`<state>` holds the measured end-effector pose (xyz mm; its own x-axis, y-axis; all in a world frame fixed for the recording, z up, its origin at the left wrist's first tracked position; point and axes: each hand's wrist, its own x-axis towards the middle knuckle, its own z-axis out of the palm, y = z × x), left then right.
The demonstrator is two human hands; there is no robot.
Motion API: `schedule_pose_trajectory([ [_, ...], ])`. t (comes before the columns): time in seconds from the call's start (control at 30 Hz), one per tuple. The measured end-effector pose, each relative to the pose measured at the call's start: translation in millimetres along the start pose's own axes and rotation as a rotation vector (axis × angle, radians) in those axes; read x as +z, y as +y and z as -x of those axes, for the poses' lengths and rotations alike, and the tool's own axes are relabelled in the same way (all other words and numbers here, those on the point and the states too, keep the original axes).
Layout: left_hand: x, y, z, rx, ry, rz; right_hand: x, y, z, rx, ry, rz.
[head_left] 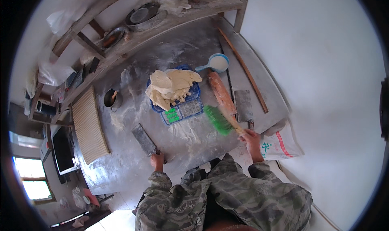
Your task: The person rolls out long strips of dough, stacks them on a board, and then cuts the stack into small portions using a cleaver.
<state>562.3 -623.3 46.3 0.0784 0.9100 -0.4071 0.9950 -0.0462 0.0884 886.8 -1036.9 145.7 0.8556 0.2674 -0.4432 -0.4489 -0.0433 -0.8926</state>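
Note:
My left hand is closed round the handle of a cleaver with a dark rectangular blade, low over the table's near side. In my right hand is the wooden handle of a brush; its green bristles, blurred by motion, are over the floured tabletop. Between and beyond the hands, a kitchen scale bears a blue tray heaped with pale dough. Just past the brush lie a thick wooden rolling pin and a second broad-bladed cleaver.
A light blue scoop of white powder stands behind the rolling pin. A long wooden stick lies along the right side. Leftward are a metal cup and a ridged mat. A wooden shelf borders the back; a white sack sits right.

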Motion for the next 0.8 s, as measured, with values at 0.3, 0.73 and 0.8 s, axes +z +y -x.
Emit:
schedule_pose_trajectory([
  [0.3, -1.1, -10.6, 0.8, -0.004, -0.016, 0.091, -53.8, 4.4, -132.4, 0.03, 0.277, 0.016],
  [0.73, 2.6, -49.2, 23.8, 0.144, 0.046, 0.272, 48.2, 77.8, -73.7, -0.598, 0.063, 0.802],
  [0.8, 2.5, -55.8, 23.4, 0.197, 0.04, 0.317, 85.4, 87.7, -42.6, -0.569, -0.061, 0.671],
])
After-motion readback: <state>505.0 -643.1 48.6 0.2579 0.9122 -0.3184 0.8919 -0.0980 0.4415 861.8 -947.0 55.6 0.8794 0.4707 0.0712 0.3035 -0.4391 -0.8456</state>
